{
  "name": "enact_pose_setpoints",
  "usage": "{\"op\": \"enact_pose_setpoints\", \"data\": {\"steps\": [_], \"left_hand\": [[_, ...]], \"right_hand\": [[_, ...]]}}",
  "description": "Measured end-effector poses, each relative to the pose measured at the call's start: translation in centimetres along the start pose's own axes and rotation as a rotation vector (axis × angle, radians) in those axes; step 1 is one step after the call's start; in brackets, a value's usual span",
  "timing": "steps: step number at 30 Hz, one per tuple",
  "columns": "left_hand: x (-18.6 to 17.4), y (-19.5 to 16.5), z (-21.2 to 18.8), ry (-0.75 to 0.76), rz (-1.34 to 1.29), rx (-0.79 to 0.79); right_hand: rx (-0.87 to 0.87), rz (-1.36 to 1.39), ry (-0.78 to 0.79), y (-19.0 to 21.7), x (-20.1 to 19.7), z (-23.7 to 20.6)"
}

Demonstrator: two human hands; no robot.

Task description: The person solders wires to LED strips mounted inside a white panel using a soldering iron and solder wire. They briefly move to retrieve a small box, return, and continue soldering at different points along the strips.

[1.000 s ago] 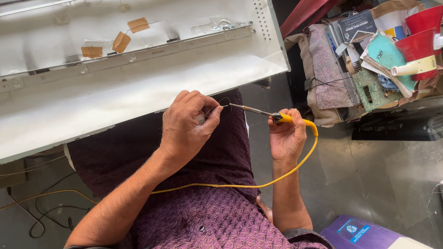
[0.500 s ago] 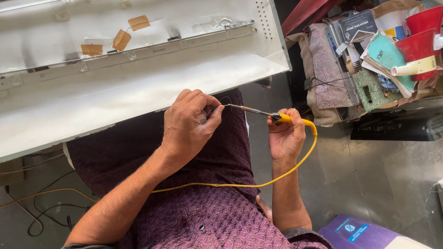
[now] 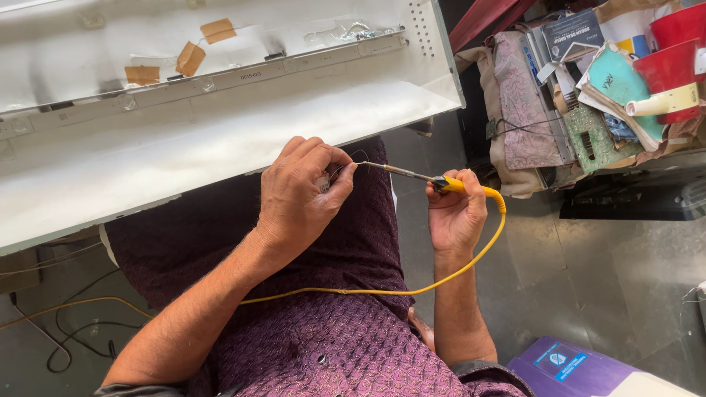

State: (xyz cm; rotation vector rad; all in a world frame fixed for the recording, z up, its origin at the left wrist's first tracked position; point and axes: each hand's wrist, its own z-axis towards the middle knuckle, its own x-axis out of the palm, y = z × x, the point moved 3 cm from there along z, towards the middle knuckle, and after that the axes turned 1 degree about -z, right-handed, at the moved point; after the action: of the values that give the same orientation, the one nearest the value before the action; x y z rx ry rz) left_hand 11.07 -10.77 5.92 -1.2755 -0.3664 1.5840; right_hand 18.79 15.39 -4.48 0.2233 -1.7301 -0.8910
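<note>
My right hand (image 3: 456, 213) grips the yellow handle of a soldering iron (image 3: 423, 177), its metal shaft pointing left. The tip meets a small part with thin wire pinched in the fingertips of my left hand (image 3: 301, 195). The part itself is mostly hidden by my fingers. The iron's yellow cord (image 3: 412, 288) loops down from the handle and across my lap, which is covered in purple patterned cloth (image 3: 323, 294). Both hands hover just below the front edge of a large white panel (image 3: 184, 147).
The white panel carries a metal strip (image 3: 220, 77) and brown tape pieces (image 3: 190, 57). At the right a cluttered pile holds a green circuit board (image 3: 592, 136), books, cloth and red containers (image 3: 673, 59). A purple box (image 3: 581, 367) lies bottom right. Dark cables (image 3: 66, 338) trail on the floor at left.
Nearly nothing differs; my hands stay together with the iron's tip held at the part, shifting only slightly.
</note>
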Motion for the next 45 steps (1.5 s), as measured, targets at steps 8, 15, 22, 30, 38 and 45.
{"op": "enact_pose_setpoints", "data": {"steps": [8,15,22,30,38,45], "left_hand": [[0.22,0.10,-0.37,0.023,0.004,-0.003],[0.27,0.11,-0.39,0.030,-0.006,0.030],[0.37,-0.09,-0.42,0.036,0.036,0.022],[0.44,-0.10,-0.34,0.035,0.038,0.027],[0.71,0.15,-0.47,0.057,0.056,0.009],[0.78,0.02,-0.50,0.048,0.063,0.037]], "right_hand": [[-0.005,-0.024,-0.012,0.04,-0.20,-0.31],[-0.002,-0.018,-0.030,0.16,-0.52,-0.07],[0.006,-0.018,-0.039,0.01,-0.58,-0.17],[0.011,-0.012,-0.034,0.10,-0.40,-0.28],[-0.010,-0.029,-0.027,0.00,-0.26,-0.52],[-0.008,-0.041,-0.034,0.00,-0.23,-0.62]]}}
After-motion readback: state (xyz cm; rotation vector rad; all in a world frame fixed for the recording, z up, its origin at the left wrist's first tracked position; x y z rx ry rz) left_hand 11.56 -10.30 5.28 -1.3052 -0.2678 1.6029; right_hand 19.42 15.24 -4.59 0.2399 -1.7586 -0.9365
